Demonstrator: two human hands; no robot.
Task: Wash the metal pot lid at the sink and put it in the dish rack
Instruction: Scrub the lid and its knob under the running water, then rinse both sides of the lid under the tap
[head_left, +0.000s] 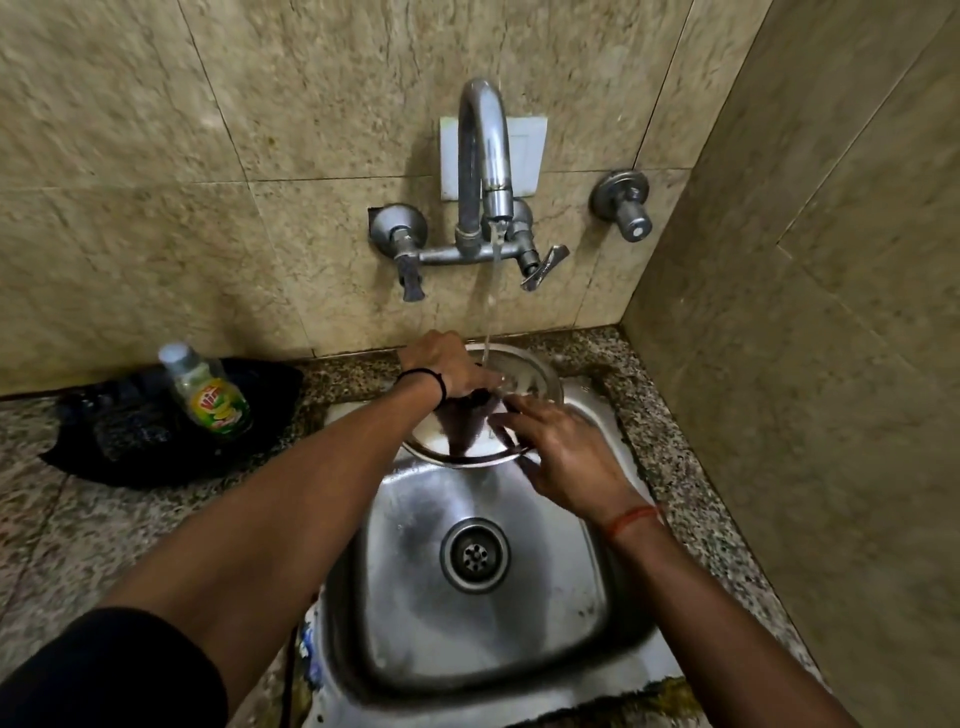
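The round metal pot lid (530, 376) is tilted over the back edge of the steel sink (415, 613), under a thin stream of water from the wall tap (485, 156). My left hand (441, 364) grips the lid at its left rim. With its fingers spread, my right hand (561, 457) lies flat against the lid's front face and lower right rim. The lid's middle is hidden behind my hands. No dish rack is in view.
A bottle of dish soap (210, 392) stands on a black cloth (156, 431) on the speckled stone counter (78, 530), left of the sink. Two tap handles (543, 267) and a separate valve (626, 208) stick out of the tiled wall. A side wall closes in on the right.
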